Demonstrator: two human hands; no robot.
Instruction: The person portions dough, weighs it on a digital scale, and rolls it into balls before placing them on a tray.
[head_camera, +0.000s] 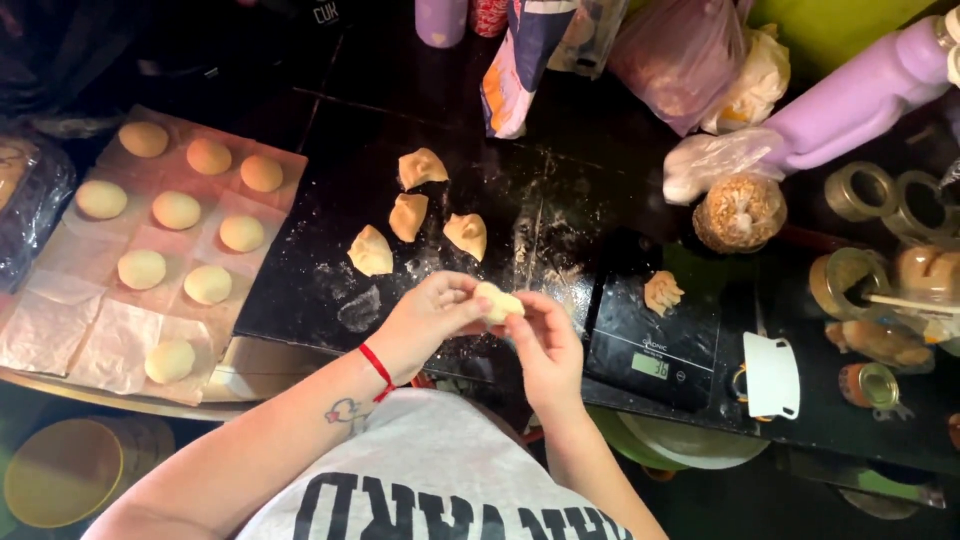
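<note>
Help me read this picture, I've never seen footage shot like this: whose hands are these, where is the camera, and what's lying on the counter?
The single view comes from a camera worn on the person's head, looking down. Both bare hands meet over the dark floured counter: the left hand and the right hand together hold a small pale dough piece. Four rough-cut dough pieces lie ahead. On the left, round smooth dough balls rest on white paper sheets. On the right, a black digital kitchen scale carries another dough piece.

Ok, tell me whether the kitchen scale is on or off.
On. The scale shows a lit display with digits, and one piece of dough sits on its platform.
</note>
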